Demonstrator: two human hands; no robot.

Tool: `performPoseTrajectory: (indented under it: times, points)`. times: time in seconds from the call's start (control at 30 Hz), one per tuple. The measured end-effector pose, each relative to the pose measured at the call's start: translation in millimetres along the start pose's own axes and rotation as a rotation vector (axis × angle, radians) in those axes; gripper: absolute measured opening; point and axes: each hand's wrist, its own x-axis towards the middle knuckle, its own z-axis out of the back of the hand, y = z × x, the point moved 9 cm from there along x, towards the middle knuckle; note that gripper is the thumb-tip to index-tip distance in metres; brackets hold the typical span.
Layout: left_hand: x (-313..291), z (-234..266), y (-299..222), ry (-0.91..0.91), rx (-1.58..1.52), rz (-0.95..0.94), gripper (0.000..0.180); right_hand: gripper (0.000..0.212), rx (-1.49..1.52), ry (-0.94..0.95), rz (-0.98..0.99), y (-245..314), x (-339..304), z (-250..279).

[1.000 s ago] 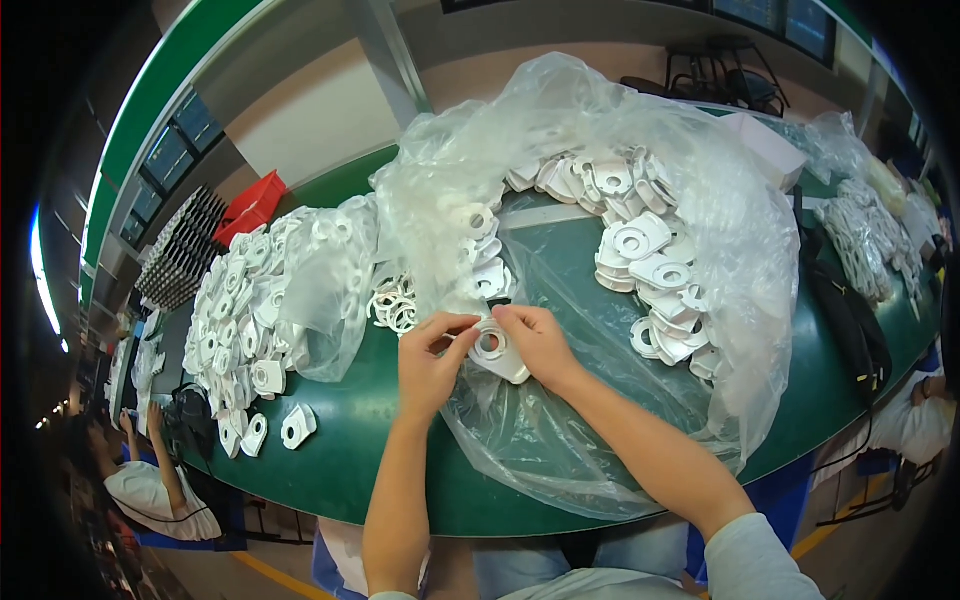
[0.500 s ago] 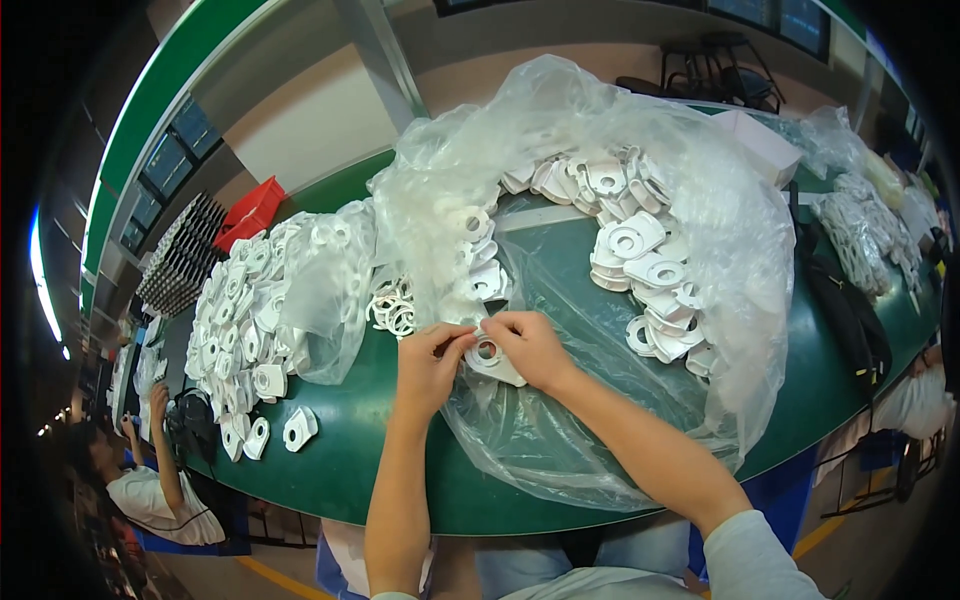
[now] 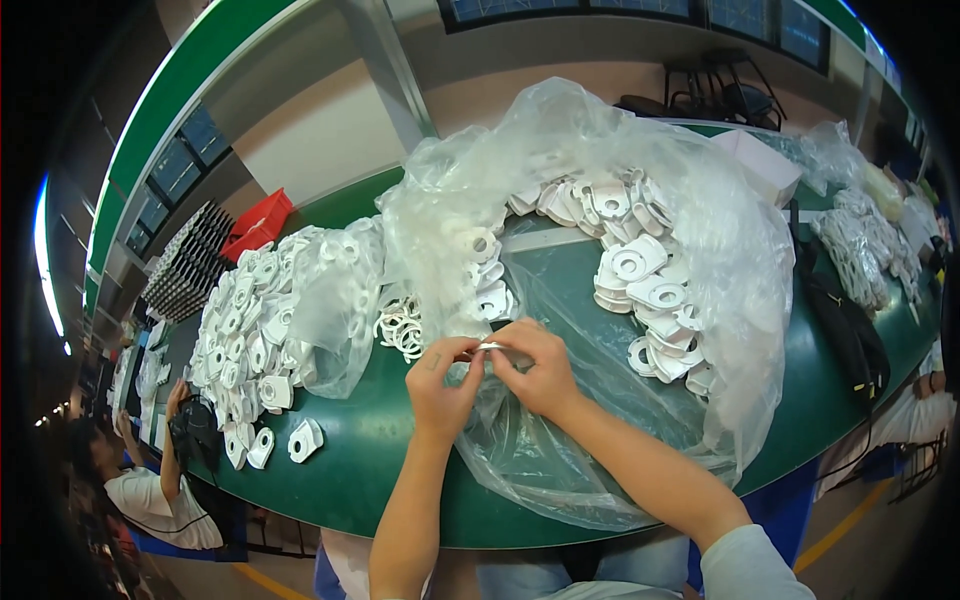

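- Hands meeting at picture centre above the green counter (image 3: 380, 450): left hand (image 3: 442, 382) at 9 o'clock of the small white plastic piece (image 3: 492, 347), right hand (image 3: 540, 372) at 3 o'clock of it.
- Fingers of both hands narrow, pinched on that piece from opposite sides; thumbs on the near edge, fingertips over the top, so most of the piece hidden and its exact shape hard to tell.
- Piece held just above the clear plastic sheet (image 3: 560, 440), not resting on it.
- Loose white rings (image 3: 400, 325) lying at 10 o'clock of the hands, near the left hand's reach.
- Heap of flat white parts with round holes (image 3: 645, 290) at 2 o'clock, inside the opened bag; a smaller stack (image 3: 485, 285) at 12 o'clock.
- Second bag of like parts (image 3: 250, 330) at 9 o'clock, with a few strays (image 3: 305, 438) at its near edge.
- Red bin (image 3: 258, 225) and dark tray stack (image 3: 185, 265) far off at 10 o'clock; another person (image 3: 150, 490) at the counter's lower left rim, apart from this work.
- Best handling, judged from the grip: keep the pinch light and even on both sides, square the piece before pressing, hold it clear of the sheet so no film gets caught, and work close over the counter so a slip lands within reach.
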Motion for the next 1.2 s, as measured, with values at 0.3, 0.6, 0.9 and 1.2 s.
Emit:
performPoseTrajectory:
  times: [0.3,0.6,0.9,1.2]
  points:
    - [-12,-2,52,-0.051,-0.242,0.362,0.022,0.019,0.360,0.189,-0.404,-44,-8,-26]
    - [-18,-28,63,0.184,-0.507,0.528,0.045,0.025,0.578,0.245,-0.567,-59,-14,-31]
    - [-16,-34,55,0.110,-0.532,0.481,0.042,0.041,0.598,0.213,-0.500,-61,-8,-28]
    - [-9,51,64,-0.090,-0.417,0.571,0.019,0.029,0.917,0.169,-0.669,-65,-14,-33]
